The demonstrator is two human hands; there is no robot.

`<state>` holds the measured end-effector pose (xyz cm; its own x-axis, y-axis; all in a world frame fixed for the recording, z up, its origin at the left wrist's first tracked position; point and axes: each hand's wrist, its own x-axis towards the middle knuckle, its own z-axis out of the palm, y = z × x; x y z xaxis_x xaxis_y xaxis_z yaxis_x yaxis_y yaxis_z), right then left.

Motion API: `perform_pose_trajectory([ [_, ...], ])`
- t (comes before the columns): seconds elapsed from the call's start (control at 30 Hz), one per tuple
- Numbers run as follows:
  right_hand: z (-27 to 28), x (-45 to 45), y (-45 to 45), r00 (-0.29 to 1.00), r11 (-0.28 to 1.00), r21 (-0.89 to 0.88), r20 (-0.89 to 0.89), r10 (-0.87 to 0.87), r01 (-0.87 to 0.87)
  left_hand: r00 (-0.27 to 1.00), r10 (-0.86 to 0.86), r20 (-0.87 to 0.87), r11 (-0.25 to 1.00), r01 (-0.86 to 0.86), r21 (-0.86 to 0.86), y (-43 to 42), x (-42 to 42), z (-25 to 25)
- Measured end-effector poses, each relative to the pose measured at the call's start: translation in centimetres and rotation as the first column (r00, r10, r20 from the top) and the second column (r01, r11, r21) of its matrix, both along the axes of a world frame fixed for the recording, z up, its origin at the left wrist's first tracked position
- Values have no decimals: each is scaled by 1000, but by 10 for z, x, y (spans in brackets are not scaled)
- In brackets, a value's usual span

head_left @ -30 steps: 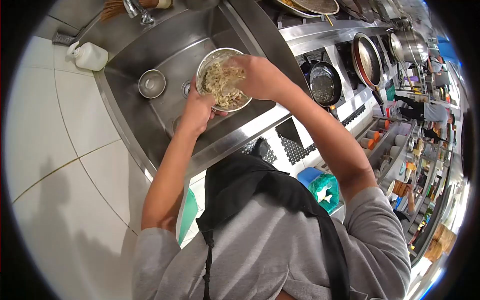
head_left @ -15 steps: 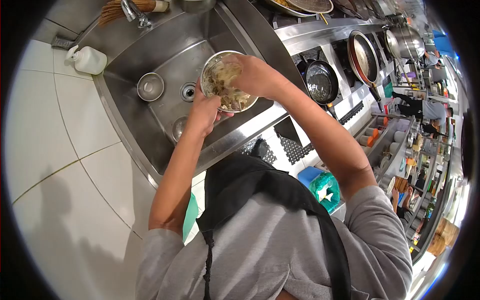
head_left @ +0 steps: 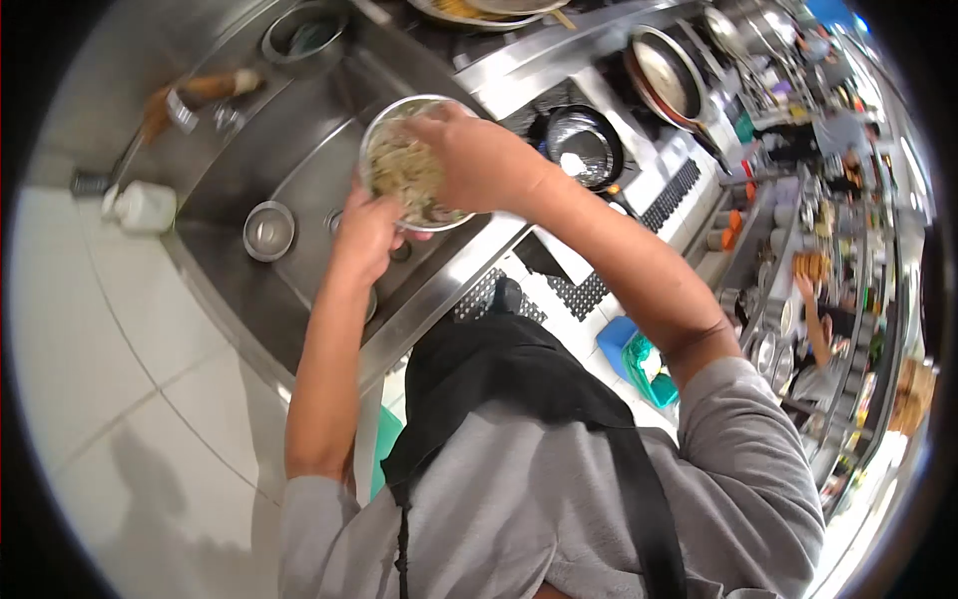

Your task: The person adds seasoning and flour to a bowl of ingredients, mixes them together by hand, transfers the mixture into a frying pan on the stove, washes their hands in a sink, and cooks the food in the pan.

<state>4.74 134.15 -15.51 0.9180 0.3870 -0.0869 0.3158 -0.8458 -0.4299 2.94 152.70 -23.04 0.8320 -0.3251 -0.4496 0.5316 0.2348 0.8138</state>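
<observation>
Over the sink [head_left: 299,145], my left hand [head_left: 367,235] grips the near edge of a round metal bowl [head_left: 382,122], thumb over the rim and fingertips underneath. The bowl tilts toward me. Inside lies a pale, shredded-looking food mixture [head_left: 407,172]; its kind is unclear. My right hand [head_left: 484,162] reaches into the bowl from the right, in contact with the mixture. Its fingers are blurred and partly hidden, so their closure does not show. A small metal bowl [head_left: 269,232] rests on the sink floor, left of my left hand.
A brush [head_left: 210,88] and a faucet [head_left: 182,112] are at the sink's back edge, beside a metal pot [head_left: 304,38]. A white pump bottle [head_left: 146,208] stands left. On the right, a stove holds a black pan [head_left: 584,145] and a larger pan [head_left: 667,72]. Co-workers [head_left: 838,135] are farther right.
The view has turned and shifted. My left hand still holds the bowl, and my right hand has moved within the mixture, whose surface looks rearranged. The bowl stays over the sink.
</observation>
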Motion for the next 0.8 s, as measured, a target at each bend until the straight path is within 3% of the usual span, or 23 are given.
perform_pose_trajectory([
  [0.07, 22, -3, -14, 996, 996, -17, -14, -87, 87, 1000, 16, -27, 1000, -16, -15, -19, 7, 13],
  [0.13, 13, 1, -31, 979, 979, -22, -7, -202, 202, 990, -142, -5, 989, 142, 46, -28, 24, 22],
  [0.27, -15, 4, -79, 932, 919, 210, 69, -355, 334, 951, -298, 86, 937, 274, 218, -91, 49, 70],
  [0.37, -26, 7, -123, 894, 861, 309, 63, -443, 404, 883, -449, 135, 834, 361, 417, -161, 67, 88],
  [0.47, -58, 11, -170, 851, 851, 257, 148, -503, 458, 803, -570, 175, 724, 390, 568, -234, 79, 84],
  [0.53, -86, 8, -192, 811, 829, 244, 201, -550, 502, 721, -593, 360, 684, 214, 698, -274, 92, 45],
  [0.6, -119, 9, -211, 765, 792, 290, 229, -602, 537, 697, -694, 180, 382, 144, 913, -315, 80, 49],
  [0.63, -123, 4, -218, 745, 726, 383, 131, -654, 571, 690, -719, 81, 206, 100, 973, -334, 73, 53],
  [0.73, -140, -5, -240, 754, 609, 565, -35, -656, 556, 494, -855, 157, 64, -201, 978, -353, 76, 20],
  [0.8, -160, -5, -244, 699, 583, 563, 12, -715, 586, 448, -881, 154, 68, -202, 977, -362, 74, 14],
])
